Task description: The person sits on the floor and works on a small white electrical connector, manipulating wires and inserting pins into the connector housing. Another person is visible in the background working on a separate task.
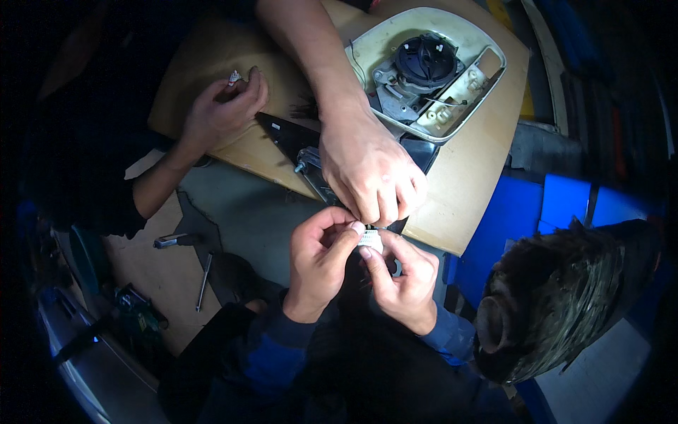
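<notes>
My left hand (321,265) and my right hand (406,277) pinch a small white plastic connector (370,242) with rows of small openings between their fingertips. Directly above it, another person's hand (371,166) reaches down with its fingers bent at the connector's far edge; what those fingertips hold is hidden. That person's other hand (226,113), at the upper left, has a small whitish piece (234,78) at its fingertips. Beneath the reaching hand lies a black panel (282,134) with a metal fitting (306,160), partly covered.
A brown work surface (462,212) carries a cream housing (496,46) with a black round part (426,62) inside. At lower left are a metal rod (204,283) and a hand tool (176,241). A large dark rough-surfaced bulk (558,300) and blue panels (505,212) stand at right.
</notes>
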Demonstrator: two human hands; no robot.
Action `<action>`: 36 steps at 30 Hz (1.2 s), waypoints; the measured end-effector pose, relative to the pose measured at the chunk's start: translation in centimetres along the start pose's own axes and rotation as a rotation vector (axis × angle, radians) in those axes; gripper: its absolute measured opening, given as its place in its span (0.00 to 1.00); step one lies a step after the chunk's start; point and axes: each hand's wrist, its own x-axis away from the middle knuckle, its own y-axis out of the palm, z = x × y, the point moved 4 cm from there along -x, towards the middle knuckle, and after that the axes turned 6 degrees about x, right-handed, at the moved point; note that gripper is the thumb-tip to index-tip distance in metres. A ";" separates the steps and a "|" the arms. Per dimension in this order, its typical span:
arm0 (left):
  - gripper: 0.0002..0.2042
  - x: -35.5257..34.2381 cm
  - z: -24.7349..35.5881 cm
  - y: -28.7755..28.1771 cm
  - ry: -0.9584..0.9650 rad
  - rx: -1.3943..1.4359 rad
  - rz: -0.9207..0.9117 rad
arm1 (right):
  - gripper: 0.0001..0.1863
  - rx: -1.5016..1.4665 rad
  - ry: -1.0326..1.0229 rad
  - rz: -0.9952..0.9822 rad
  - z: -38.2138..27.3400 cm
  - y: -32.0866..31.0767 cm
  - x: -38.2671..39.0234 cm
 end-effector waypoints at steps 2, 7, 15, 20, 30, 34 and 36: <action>0.04 0.0 -0.3 0.3 -0.036 0.023 0.009 | 0.14 0.000 -0.060 0.012 0.8 0.0 0.4; 0.05 -0.1 -0.2 1.0 -0.167 0.105 0.029 | 0.15 -0.059 -0.100 0.031 1.8 0.1 1.5; 0.06 -0.3 0.1 1.7 -0.149 0.182 0.079 | 0.13 -0.038 -0.024 -0.018 1.4 -0.2 0.9; 0.06 -0.1 0.7 2.4 -0.185 0.195 0.108 | 0.13 -0.082 -0.113 -0.024 1.3 -0.8 1.5; 0.04 -0.5 0.3 0.5 -0.262 0.156 -0.036 | 0.15 -0.028 -0.038 -0.061 2.0 -0.7 1.7; 0.07 -0.9 1.2 -0.4 -0.424 0.138 -0.151 | 0.15 0.114 -0.159 -0.008 1.1 -1.6 1.0; 0.08 -1.0 1.5 -0.4 -0.478 0.127 -0.190 | 0.15 0.132 -0.214 0.016 0.9 -1.8 0.7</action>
